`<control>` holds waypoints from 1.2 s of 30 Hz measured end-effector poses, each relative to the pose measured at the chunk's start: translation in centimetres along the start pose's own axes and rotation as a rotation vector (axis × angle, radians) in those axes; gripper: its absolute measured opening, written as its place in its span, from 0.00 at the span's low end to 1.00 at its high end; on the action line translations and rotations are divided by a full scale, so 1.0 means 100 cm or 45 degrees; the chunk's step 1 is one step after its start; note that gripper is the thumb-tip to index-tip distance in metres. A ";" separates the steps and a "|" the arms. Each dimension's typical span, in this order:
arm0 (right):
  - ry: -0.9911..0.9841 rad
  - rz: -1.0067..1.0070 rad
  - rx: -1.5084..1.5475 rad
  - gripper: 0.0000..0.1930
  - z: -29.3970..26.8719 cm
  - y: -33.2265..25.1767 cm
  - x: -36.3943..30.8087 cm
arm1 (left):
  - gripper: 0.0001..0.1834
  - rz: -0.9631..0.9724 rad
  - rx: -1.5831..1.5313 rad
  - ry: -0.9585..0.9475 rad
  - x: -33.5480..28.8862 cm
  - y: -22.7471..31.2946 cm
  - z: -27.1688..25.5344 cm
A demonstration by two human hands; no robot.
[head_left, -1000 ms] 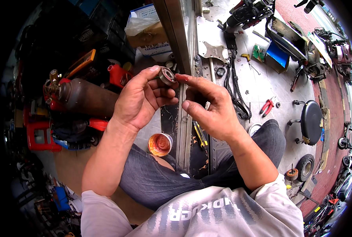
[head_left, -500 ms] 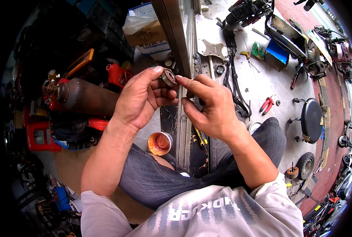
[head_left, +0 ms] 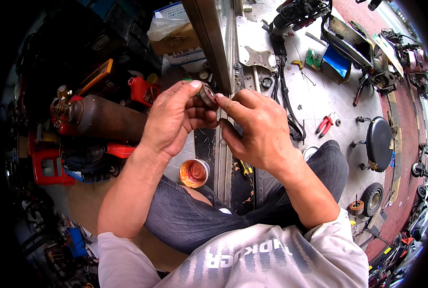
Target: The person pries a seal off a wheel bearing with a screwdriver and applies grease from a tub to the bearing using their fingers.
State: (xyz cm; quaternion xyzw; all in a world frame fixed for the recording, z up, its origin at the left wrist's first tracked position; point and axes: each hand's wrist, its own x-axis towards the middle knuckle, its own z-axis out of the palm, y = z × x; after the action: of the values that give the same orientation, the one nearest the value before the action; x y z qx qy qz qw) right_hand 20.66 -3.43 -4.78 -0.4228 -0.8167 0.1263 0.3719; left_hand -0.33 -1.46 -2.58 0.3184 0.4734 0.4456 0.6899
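Note:
A small round metal bearing (head_left: 207, 96) is pinched between the thumb and fingers of my left hand (head_left: 168, 115), tilted so that its ring face points toward the right. My right hand (head_left: 262, 127) reaches in from the other side. Its index fingertip touches the bearing's face, while the thumb stays apart below and the other fingers curl, partly hidden. Below both hands, by my knee, stands a tub (head_left: 206, 169) smeared inside with orange-red grease.
A brown gas cylinder (head_left: 110, 118) and a red jug (head_left: 139, 91) are on the left. A metal door frame (head_left: 209, 43) rises ahead. To the right lie red-handled pliers (head_left: 325, 126), a black chain-like strip (head_left: 286, 96), a black stool (head_left: 379, 144) and a small wheel (head_left: 372, 199).
The bearing has turned slightly in my left fingers. My right hand has shifted a little, its index fingertip staying at the bearing.

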 end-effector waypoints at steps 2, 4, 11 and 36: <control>-0.002 0.005 -0.021 0.29 0.000 -0.001 -0.001 | 0.14 0.017 0.002 0.014 -0.001 0.000 0.001; 0.011 -0.002 -0.028 0.28 0.001 -0.001 -0.002 | 0.14 0.025 0.018 0.025 -0.001 -0.001 0.003; -0.022 -0.018 -0.072 0.27 -0.002 -0.007 -0.002 | 0.13 0.064 0.093 0.060 -0.002 -0.003 0.006; -0.186 0.655 0.914 0.16 -0.036 0.013 -0.001 | 0.15 -0.021 0.030 -0.176 -0.001 -0.002 0.003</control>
State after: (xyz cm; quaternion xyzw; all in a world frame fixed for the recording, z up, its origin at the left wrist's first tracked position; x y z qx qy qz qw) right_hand 24.00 -3.08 -3.02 -0.4462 -0.6138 0.5195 0.3928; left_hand 0.01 -1.60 -2.64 0.3527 0.4325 0.4112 0.7207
